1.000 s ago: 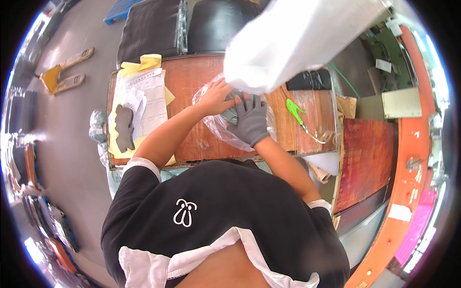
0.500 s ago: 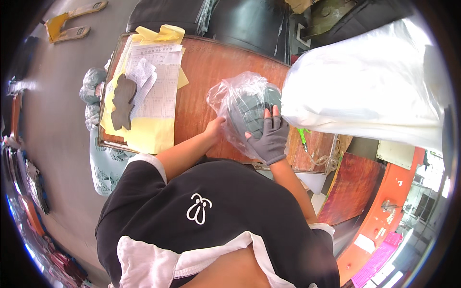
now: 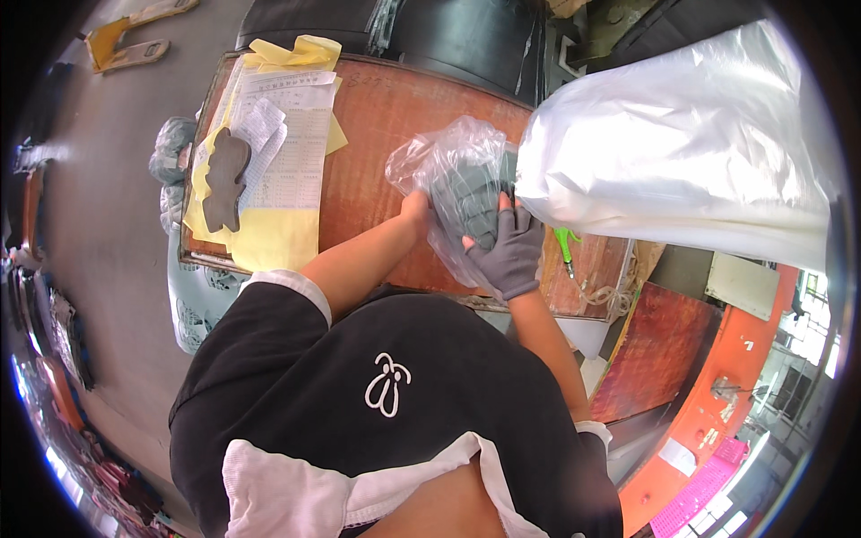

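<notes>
Resting gloved right hand (image 3: pixel 512 251), fingers spread, on grey-green pad (image 3: pixel 470 202) in clear bag (image 3: pixel 467 136), just left of plastic bundle (image 3: pixel 673 148). Cannot tell grip of left hand (image 3: pixel 415 212), partly hidden on side away from bundle. Could bunch or tear if tugged unevenly.

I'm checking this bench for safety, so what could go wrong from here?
The crumpled clear plastic bag might tear or bunch around the grey-green ribbed item as it is handled.

The green-handled snips lie close to the gloved right hand, so they might snag the bag or glove.

The bulky clear plastic bundle hides part of the wooden tabletop from view, possibly concealing something.
</notes>
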`<state>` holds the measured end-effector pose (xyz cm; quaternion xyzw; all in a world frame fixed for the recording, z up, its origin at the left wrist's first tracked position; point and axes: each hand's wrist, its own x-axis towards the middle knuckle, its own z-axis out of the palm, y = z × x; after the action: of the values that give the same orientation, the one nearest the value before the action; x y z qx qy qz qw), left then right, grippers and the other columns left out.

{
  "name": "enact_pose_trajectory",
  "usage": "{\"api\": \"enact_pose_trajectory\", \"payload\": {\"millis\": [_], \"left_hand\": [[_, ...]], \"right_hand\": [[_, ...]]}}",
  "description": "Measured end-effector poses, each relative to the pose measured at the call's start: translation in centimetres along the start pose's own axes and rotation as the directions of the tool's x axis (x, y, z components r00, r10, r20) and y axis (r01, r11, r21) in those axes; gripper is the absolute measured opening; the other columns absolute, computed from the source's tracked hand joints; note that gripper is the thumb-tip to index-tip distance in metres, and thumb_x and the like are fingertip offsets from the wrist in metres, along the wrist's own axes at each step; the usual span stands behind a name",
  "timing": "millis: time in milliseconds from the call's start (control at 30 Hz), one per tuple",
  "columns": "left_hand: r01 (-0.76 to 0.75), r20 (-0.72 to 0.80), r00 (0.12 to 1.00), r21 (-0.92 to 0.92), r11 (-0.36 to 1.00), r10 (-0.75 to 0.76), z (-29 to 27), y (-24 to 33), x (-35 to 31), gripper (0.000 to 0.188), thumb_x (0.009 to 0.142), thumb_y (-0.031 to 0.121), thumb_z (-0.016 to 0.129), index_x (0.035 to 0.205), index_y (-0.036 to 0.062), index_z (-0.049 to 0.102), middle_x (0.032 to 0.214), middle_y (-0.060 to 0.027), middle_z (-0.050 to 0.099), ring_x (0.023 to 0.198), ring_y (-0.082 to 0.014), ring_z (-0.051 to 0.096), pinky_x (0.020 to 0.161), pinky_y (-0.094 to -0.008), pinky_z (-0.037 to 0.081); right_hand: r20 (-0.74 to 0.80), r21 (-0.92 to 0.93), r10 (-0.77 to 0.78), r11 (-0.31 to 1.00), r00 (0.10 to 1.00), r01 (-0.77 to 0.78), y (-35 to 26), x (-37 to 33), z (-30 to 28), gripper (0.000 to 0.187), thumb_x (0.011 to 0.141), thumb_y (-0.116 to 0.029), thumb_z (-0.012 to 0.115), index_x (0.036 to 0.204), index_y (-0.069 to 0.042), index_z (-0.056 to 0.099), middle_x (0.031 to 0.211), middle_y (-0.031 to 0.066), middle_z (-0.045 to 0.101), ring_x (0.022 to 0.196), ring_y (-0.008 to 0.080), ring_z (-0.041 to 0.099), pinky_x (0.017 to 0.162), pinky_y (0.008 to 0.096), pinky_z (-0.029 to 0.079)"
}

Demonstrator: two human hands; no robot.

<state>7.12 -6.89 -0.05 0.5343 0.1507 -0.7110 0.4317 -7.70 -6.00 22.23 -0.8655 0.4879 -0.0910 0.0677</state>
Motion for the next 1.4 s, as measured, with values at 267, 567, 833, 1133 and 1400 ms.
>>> {"api": "enact_pose_trajectory", "payload": {"millis": [267,567,833,1133,1400], "left_hand": [[0.120,-0.055,0.992,0.164,0.979,-0.112,0.7,2.6,-1.6,0.036,0.087,0.025,0.047,0.112,0.0008,0.056,0.117,-0.0181,0.056,0.098,-0.0301,0.059,0.091,-0.0455,0.045],[-0.004,0.194,0.981,0.140,0.990,-0.023,-1.9,1.9,2.2,0.030,0.086,0.030,0.046,0.104,0.0101,0.059,0.109,-0.0096,0.059,0.097,-0.0259,0.052,0.081,-0.0401,0.045],[-0.067,0.197,0.977,-0.055,0.996,0.076,-1.1,1.5,-0.1,0.033,0.082,0.022,0.047,0.108,0.0021,0.054,0.110,-0.0150,0.059,0.101,-0.0279,0.058,0.086,-0.0369,0.048],[0.041,0.175,0.984,-0.092,0.995,-0.024,1.0,1.8,-3.2,0.031,0.078,0.014,0.047,0.103,-0.0043,0.053,0.111,-0.0193,0.056,0.100,-0.0315,0.056,0.096,-0.0452,0.044],[-0.090,0.118,0.990,0.095,0.991,0.079,3.1,1.6,-5.2,0.044,0.082,0.015,0.051,0.121,-0.0039,0.045,0.119,-0.0205,0.051,0.108,-0.0338,0.052,0.097,-0.0479,0.041]], "right_hand": [[0.061,0.127,0.052,0.990,0.997,-0.059,0.6,-0.2,-0.3,0.083,0.067,-0.051,0.068,0.129,-0.002,0.042,0.128,0.0212,0.043,0.117,0.0381,0.040,0.098,0.0490,0.031],[0.004,0.210,0.033,0.977,0.999,-0.033,0.9,-0.2,-0.9,0.070,0.070,-0.051,0.063,0.124,-0.009,0.048,0.123,0.0169,0.050,0.113,0.0354,0.045,0.096,0.0478,0.032],[-0.039,0.223,0.038,0.974,0.999,-0.028,1.7,-0.5,-1.5,0.064,0.070,-0.047,0.064,0.120,-0.009,0.053,0.121,0.0166,0.052,0.112,0.0361,0.046,0.096,0.0472,0.032],[0.019,0.287,0.126,0.950,0.992,-0.126,5.5,-0.1,-1.7,0.047,0.072,-0.044,0.063,0.109,-0.015,0.062,0.112,0.0095,0.061,0.100,0.0290,0.057,0.086,0.0400,0.044],[0.047,0.823,0.159,0.553,0.986,-0.128,12.2,0.4,-0.1,0.042,0.074,-0.026,0.067,0.110,-0.008,0.056,0.102,0.0082,0.063,0.094,0.0216,0.059,0.081,0.0317,0.046]]}}
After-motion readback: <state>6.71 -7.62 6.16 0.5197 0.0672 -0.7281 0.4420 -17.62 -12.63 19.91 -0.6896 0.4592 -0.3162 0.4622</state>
